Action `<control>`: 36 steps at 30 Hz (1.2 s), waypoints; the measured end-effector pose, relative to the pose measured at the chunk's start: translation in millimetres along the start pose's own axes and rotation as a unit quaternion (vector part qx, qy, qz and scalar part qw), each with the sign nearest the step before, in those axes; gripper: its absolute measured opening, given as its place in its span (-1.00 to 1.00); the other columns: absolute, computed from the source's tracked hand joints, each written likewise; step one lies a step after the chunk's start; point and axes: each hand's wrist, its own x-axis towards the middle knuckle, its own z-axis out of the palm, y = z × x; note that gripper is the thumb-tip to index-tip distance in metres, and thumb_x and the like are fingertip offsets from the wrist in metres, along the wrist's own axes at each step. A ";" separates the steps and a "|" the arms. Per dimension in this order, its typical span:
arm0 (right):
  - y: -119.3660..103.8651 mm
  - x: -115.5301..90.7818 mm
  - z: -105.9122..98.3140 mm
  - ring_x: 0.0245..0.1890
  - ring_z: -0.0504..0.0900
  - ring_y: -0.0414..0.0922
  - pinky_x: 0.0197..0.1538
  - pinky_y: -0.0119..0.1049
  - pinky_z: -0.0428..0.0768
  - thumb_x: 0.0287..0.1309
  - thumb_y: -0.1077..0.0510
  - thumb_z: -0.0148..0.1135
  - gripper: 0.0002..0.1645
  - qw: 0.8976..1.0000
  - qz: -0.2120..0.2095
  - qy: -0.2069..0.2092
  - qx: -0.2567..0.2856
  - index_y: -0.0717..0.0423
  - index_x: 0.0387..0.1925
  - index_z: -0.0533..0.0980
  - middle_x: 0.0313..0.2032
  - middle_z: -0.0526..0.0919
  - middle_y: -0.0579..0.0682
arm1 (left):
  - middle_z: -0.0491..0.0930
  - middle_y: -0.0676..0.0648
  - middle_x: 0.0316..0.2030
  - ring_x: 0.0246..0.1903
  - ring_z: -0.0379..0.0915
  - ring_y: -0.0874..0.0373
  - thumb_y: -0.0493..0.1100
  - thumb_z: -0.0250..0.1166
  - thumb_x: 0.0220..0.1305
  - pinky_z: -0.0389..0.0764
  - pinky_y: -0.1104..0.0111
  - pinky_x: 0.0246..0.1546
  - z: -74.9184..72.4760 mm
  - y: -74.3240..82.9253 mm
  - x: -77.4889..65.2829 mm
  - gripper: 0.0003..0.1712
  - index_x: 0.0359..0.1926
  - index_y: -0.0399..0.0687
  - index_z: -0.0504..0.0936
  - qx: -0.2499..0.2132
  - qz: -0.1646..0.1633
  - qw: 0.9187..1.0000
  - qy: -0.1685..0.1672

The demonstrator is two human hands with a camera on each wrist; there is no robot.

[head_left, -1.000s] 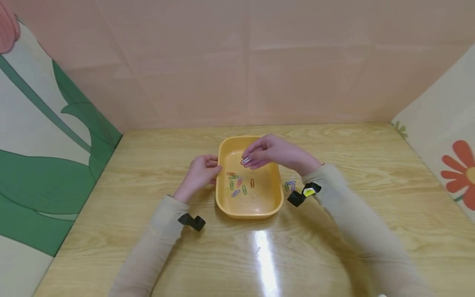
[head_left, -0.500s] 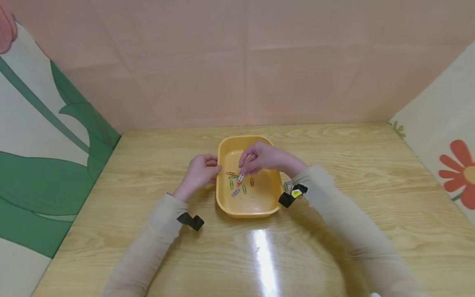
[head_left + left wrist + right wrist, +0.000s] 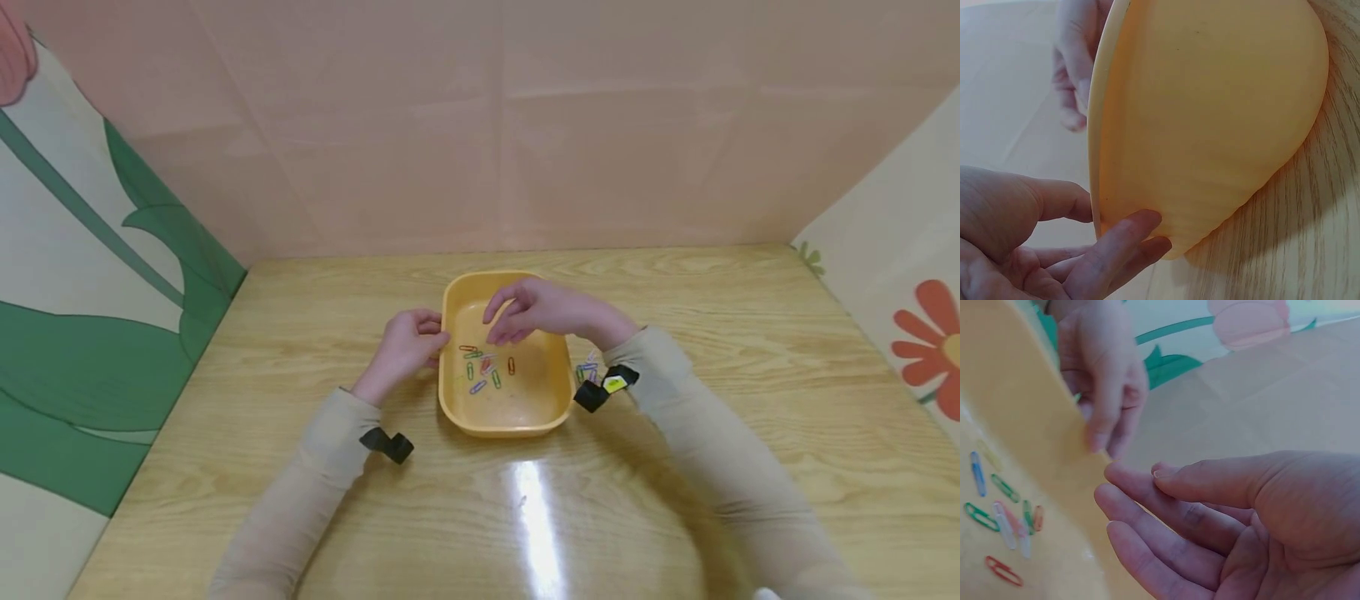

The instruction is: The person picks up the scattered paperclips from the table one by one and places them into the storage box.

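A yellow plastic tray [image 3: 506, 432] stands on the table with several coloured paper clips inside, green, red, blue, yellow and white. My left hand [image 3: 401, 346] grips its left rim. In the left wrist view the thumb lies at the rim and fingertips [image 3: 1144, 219] press the outer wall. Above the tray's inside hovers my right hand [image 3: 543, 312], holding nothing. Its fingers extend loosely with the thumb near the index finger in the right wrist view. Below them a white paper clip [image 3: 1004, 526] lies among the others, near a red paper clip [image 3: 1004, 570].
More paper clips [image 3: 588, 371] lie on the wooden table [image 3: 360, 517] just right of the tray, partly hidden by the right wrist's black camera mount [image 3: 592, 396]. A pink wall [image 3: 390, 167] rises behind the table, with painted panels on both sides.
The right hand lowered a white paper clip into the tray and let it go onto the pile, then rose slightly to the right. The left hand stayed on the rim.
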 end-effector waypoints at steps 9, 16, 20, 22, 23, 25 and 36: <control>-19.5 -34.5 -19.0 0.00 0.58 0.05 0.12 0.01 0.53 0.37 0.07 0.08 -0.70 0.998 -0.045 0.003 -0.034 0.12 0.03 0.51 -0.07 0.65 0.11 | 0.56 -0.33 -0.02 -0.20 0.61 -0.14 -0.34 0.17 0.30 0.72 0.30 -0.36 0.2 -2.5 -1.3 -0.59 0.15 -0.40 0.43 0.002 -0.006 1.000 0.002; -21.0 -62.5 -37.0 0.04 0.57 -0.01 0.18 -0.14 0.51 0.43 0.04 -0.02 -0.63 0.996 -0.078 0.033 -0.034 0.18 0.07 0.49 -0.04 0.64 0.12 | 0.55 -0.32 -0.02 -0.19 0.61 -0.13 -0.34 0.17 0.31 0.72 0.30 -0.36 0.0 -2.2 -2.9 -0.59 0.15 -0.40 0.43 0.001 -0.010 1.000 0.004; -14.4 -76.7 -48.1 0.07 0.55 -0.03 0.20 -0.17 0.48 0.44 0.01 -0.06 -0.61 0.994 -0.076 0.056 -0.051 0.16 0.07 0.50 -0.03 0.65 0.08 | 0.56 -0.32 -0.02 -0.19 0.61 -0.13 -0.34 0.17 0.31 0.72 0.30 -0.36 0.1 -2.0 -3.7 -0.59 0.15 -0.40 0.43 0.002 -0.013 1.000 0.004; -9.5 -84.0 -53.5 0.08 0.54 -0.04 0.20 -0.20 0.47 0.43 -0.03 -0.05 -0.60 0.994 -0.063 0.071 -0.060 0.11 0.06 0.52 -0.02 0.65 0.03 | 0.56 -0.31 -0.03 -0.19 0.61 -0.13 -0.33 0.17 0.31 0.72 0.31 -0.36 0.2 -2.1 -3.7 -0.59 0.16 -0.39 0.43 0.005 -0.013 1.000 0.004; -6.3 -87.4 -56.1 0.09 0.53 -0.04 0.20 -0.21 0.46 0.43 -0.04 -0.06 -0.60 0.993 -0.058 0.075 -0.063 0.11 0.07 0.52 -0.02 0.65 0.02 | 0.56 -0.31 -0.03 -0.20 0.61 -0.13 -0.33 0.18 0.31 0.72 0.31 -0.36 0.3 -2.2 -3.6 -0.58 0.16 -0.40 0.43 0.004 -0.013 1.000 0.004; 1.8 -93.8 -61.5 0.10 0.53 -0.06 0.20 -0.24 0.46 0.43 -0.06 -0.06 -0.60 0.993 -0.046 0.085 -0.070 0.06 0.06 0.53 -0.02 0.65 -0.02 | 0.56 -0.32 -0.02 -0.20 0.61 -0.14 -0.34 0.18 0.30 0.72 0.31 -0.36 0.5 -2.3 -3.3 -0.58 0.16 -0.40 0.43 0.003 -0.013 1.000 0.004; 60.3 -111.4 -89.1 0.14 0.50 0.04 0.19 -0.21 0.49 0.44 -0.04 -0.08 -0.59 0.995 -0.007 0.079 -0.054 0.04 0.13 0.49 0.05 0.61 0.02 | 0.55 -0.32 -0.01 -0.19 0.61 -0.14 -0.34 0.17 0.30 0.72 0.31 -0.37 0.8 -4.5 -2.6 -0.58 0.16 -0.40 0.43 0.006 -0.005 1.000 0.005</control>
